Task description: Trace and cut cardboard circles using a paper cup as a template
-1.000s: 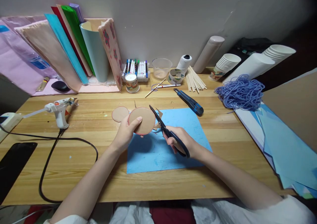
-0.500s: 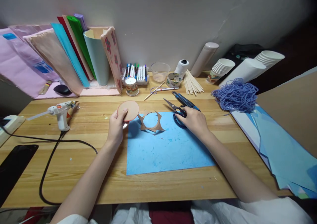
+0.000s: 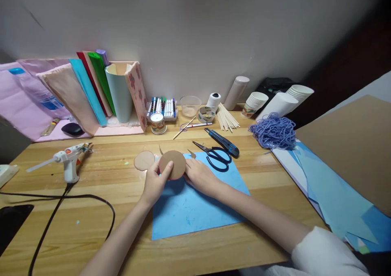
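Observation:
My left hand [image 3: 154, 185] pinches a round brown cardboard disc [image 3: 172, 165] with a red edge, thumb on its face, above the blue sheet [image 3: 195, 211]. My right hand [image 3: 200, 176] is at the disc's right edge with its fingers curled in; their tips are hidden, and I cannot tell what they grip. Pointed tips of a cardboard scrap [image 3: 192, 154] stick out behind the disc and right hand. On the wood to the left lies a second, paler disc [image 3: 144, 161]. The black-handled scissors [image 3: 218, 158] rest open, partly on the blue sheet.
A blue utility knife [image 3: 222, 142] lies beyond the scissors. Farther back stand a paper cup [image 3: 158, 123], markers [image 3: 163, 108], wooden sticks [image 3: 227, 119] and a tape roll [image 3: 206, 115]. A glue gun [image 3: 71, 162] and its cable are left; purple cord [image 3: 273, 131] is right.
My right hand has let go of the scissors and moved left to the disc's edge. A disc now lies on the table at left, and my left hand holds a disc farther right. The view has shifted.

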The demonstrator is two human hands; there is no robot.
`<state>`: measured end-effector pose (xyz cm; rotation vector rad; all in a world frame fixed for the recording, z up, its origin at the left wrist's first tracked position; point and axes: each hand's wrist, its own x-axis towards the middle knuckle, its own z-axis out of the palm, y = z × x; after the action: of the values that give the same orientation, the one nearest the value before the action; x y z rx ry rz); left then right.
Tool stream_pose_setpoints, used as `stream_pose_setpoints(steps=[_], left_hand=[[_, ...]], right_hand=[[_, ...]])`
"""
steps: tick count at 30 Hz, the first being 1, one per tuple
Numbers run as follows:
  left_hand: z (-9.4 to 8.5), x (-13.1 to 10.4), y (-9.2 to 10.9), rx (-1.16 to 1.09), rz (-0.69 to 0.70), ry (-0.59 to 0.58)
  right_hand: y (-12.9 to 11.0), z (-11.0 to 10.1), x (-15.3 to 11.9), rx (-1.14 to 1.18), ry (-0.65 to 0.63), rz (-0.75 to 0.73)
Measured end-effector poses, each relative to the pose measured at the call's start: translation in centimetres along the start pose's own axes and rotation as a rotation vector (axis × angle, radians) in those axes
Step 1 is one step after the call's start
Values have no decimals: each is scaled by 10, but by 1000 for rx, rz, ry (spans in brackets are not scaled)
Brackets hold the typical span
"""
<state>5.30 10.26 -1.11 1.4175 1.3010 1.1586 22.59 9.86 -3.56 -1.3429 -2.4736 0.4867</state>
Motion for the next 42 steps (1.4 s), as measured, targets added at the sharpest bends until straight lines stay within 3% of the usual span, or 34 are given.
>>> stream_pose_setpoints(steps=[4, 8, 11, 15, 19, 22, 25, 30, 37, 42], left_hand=[[2, -9, -2, 96, 64, 5], [4, -16, -6, 225, 184, -11], [11, -18, -9, 274, 236, -54], [21, -14, -11, 243, 178, -126], [21, -8, -12, 205, 82, -148], [18, -5, -13, 167, 31, -120], [16, -2, -13, 135, -12, -84], [17, 3, -15, 68, -84, -78], [16, 6, -16, 21, -152, -112], [27, 43, -12, 234, -96, -309]], right_hand=[[11, -1, 6, 15, -29, 19], [22, -28, 10, -15, 49, 25], [36, -62, 17, -14, 155, 65], [66, -123, 44, -33, 282, 185], [103, -179, 97, -108, 348, 323], [127, -202, 141, -195, 304, 386], [142, -205, 177, -302, 200, 394], [139, -184, 212, -470, -2, 334], [124, -173, 219, -581, -107, 233], [141, -176, 214, -503, -178, 168]])
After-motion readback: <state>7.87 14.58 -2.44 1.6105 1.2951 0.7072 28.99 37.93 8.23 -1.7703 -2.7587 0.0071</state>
